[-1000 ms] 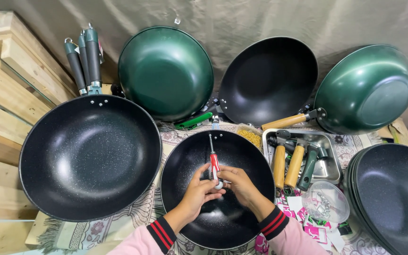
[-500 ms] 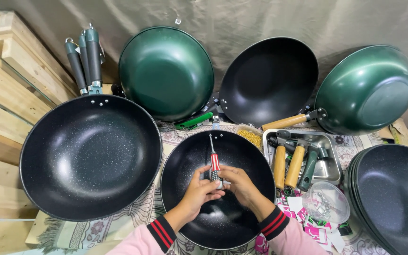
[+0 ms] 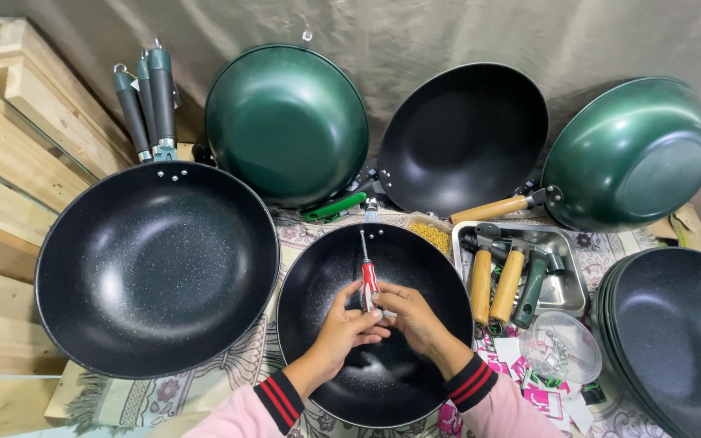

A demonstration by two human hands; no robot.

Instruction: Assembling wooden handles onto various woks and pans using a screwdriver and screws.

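A black speckled wok pan [image 3: 330, 276] without a handle lies in front of me on a patterned cloth. Over its middle, my left hand [image 3: 344, 326] and my right hand [image 3: 410, 316] meet around the grip of a red and white screwdriver [image 3: 367, 279]. The shaft points away from me toward the rivet holes at the pan's far rim. Both hands pinch the lower end of the grip; the fingertips hide what lies between them.
A large black wok [image 3: 156, 268] with green handles sits at left. Two green woks [image 3: 285, 122] [image 3: 630, 154] and a black one [image 3: 464, 134] lean on the back wall. A metal tray [image 3: 565, 284] holds wooden and green handles. A clear bowl of screws [image 3: 560, 349] and stacked pans [image 3: 675, 341] are at right.
The hands and screwdriver stay in almost the same place over the pan; only the fingers shift slightly on the grip.
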